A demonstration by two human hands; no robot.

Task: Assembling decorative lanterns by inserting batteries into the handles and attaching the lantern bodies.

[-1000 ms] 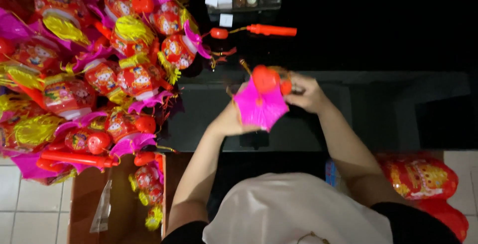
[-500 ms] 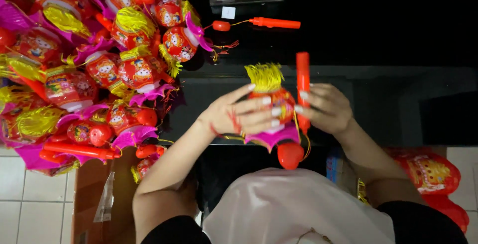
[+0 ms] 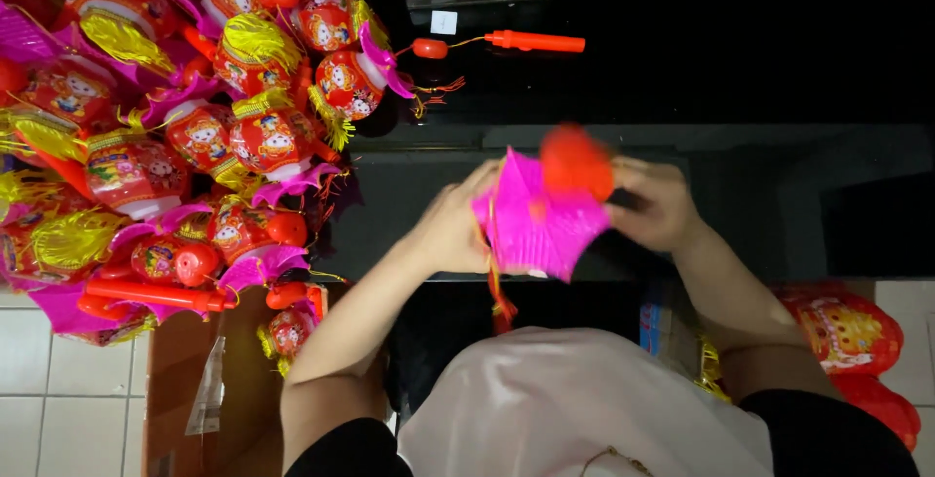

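Both my hands hold one toy lantern over the black counter. The lantern shows a pleated pink paper skirt and a blurred red round cap on top. My left hand grips the pink skirt on its left side. My right hand clasps the right side near the red cap. A red tassel hangs below the lantern.
A big pile of red, pink and gold lanterns fills the left. A loose red handle stick with a red ball lies on the counter at the back. More red lanterns in clear wrap sit at the right on the tiled floor.
Half a second ago the lantern was upright with its gold fringe up and the red handle beside it; now it is turned so the pink skirt and red cap face me.
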